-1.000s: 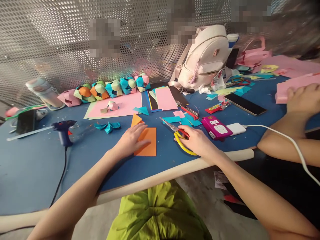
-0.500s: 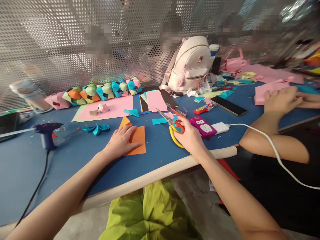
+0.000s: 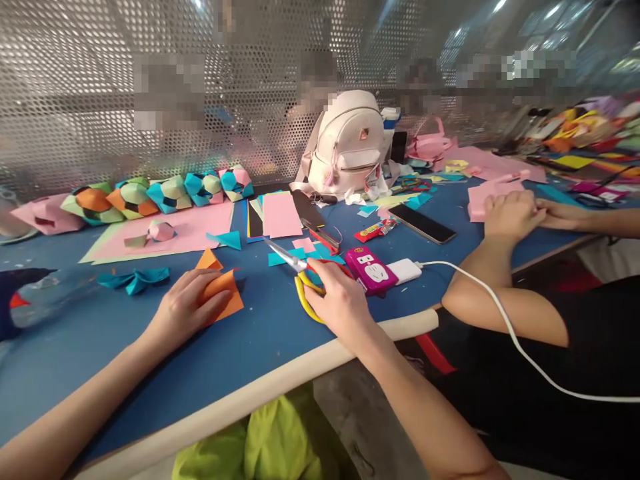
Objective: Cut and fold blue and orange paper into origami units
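Observation:
My left hand (image 3: 187,303) is closed on a square sheet of orange paper (image 3: 233,305), and the sheet bends up between thumb and fingers. Just behind it lies a smaller folded orange piece (image 3: 209,259). My right hand (image 3: 345,303) holds scissors (image 3: 293,260) with red and yellow handles, their blades pointing away to the left, low over the table. Blue paper strips (image 3: 280,258) lie by the blades. To the left of my left hand is a folded blue paper piece (image 3: 134,280).
Several folded paper balls (image 3: 133,199) line the back, beside a white backpack (image 3: 350,143). A purple power adapter (image 3: 367,270) with a white cable, a phone (image 3: 423,223) and a red wrapper (image 3: 375,229) lie right. A glue gun (image 3: 15,300) is far left; a co-worker's hands (image 3: 510,213) hold a pink paper box.
My left hand has gone from lying flat on the orange sheet to gripping and bending it. The scissors stay in my right hand. The view has turned to the right.

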The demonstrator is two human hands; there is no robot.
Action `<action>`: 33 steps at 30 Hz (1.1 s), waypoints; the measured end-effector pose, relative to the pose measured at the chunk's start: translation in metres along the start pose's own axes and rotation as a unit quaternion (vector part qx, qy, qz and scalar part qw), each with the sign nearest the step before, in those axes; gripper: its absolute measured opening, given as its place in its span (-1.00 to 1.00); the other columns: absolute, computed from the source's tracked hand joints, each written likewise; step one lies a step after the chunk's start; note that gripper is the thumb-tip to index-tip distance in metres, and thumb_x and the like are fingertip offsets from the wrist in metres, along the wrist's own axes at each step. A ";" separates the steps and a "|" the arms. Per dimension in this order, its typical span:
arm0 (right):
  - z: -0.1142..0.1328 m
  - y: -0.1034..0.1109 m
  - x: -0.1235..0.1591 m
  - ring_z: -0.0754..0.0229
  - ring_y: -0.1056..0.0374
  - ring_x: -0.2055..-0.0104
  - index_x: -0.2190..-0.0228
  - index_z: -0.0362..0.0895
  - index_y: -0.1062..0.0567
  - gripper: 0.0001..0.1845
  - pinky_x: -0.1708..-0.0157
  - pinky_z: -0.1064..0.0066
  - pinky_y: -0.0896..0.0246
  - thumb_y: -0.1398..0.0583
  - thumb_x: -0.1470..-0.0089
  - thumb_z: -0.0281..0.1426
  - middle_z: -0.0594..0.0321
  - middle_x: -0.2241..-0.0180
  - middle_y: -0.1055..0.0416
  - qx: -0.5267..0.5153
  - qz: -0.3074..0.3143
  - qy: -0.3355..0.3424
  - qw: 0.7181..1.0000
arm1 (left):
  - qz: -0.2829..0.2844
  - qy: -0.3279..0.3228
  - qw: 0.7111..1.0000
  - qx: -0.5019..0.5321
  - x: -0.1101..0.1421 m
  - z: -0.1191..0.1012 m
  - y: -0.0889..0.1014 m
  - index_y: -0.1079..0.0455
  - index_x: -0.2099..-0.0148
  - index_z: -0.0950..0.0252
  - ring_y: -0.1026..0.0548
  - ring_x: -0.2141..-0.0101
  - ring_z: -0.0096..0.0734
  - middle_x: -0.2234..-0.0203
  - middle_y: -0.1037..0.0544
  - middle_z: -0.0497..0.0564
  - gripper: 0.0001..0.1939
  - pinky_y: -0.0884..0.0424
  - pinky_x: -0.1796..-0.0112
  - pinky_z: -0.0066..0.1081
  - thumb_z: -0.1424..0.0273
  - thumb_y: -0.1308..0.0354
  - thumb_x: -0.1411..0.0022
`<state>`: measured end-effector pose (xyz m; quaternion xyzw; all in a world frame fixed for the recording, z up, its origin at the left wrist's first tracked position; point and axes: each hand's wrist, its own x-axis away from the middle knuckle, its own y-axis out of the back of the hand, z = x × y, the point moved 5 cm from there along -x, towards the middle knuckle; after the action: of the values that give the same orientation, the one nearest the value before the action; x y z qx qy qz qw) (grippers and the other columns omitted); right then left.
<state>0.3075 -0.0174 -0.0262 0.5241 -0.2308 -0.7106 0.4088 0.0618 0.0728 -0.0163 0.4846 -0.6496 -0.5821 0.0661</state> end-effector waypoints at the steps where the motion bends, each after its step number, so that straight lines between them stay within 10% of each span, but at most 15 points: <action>1: 0.000 0.001 0.001 0.12 -0.47 0.17 0.00 -0.14 -0.43 -0.63 0.27 0.40 -0.34 -0.14 -0.16 -0.37 0.08 0.12 -0.51 -0.004 -0.005 0.001 1.000 | -0.006 0.006 1.000 0.003 0.000 -0.001 0.002 -0.39 0.10 0.16 -0.51 0.15 -0.14 0.15 -0.53 0.09 -0.73 -0.39 0.09 -0.24 0.17 -0.11 -0.20; 10: 0.014 0.000 0.003 0.11 -0.44 0.16 -0.03 -0.18 -0.39 -0.61 0.30 0.39 -0.34 -0.11 -0.18 -0.37 0.06 0.14 -0.50 -0.027 0.035 0.023 0.999 | -0.044 0.098 0.994 -0.014 0.002 0.009 0.016 -0.35 0.14 0.21 -0.47 0.20 -0.24 0.18 -0.51 0.05 -0.72 -0.38 0.12 -0.29 0.14 -0.05 -0.25; 33: 0.001 0.002 0.004 0.14 -0.43 0.13 0.03 -0.10 -0.44 -0.68 0.20 0.42 -0.33 -0.12 -0.19 -0.35 0.12 0.12 -0.48 -0.001 0.052 -0.002 0.999 | -0.019 0.025 0.999 0.026 -0.002 -0.003 0.010 -0.33 0.04 0.12 -0.48 0.08 -0.08 0.06 -0.46 0.10 -0.68 -0.35 0.03 -0.19 0.13 -0.04 -0.21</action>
<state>0.3075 -0.0217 -0.0262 0.5094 -0.2582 -0.6898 0.4450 0.0591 0.0701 -0.0060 0.5127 -0.6534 -0.5537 0.0591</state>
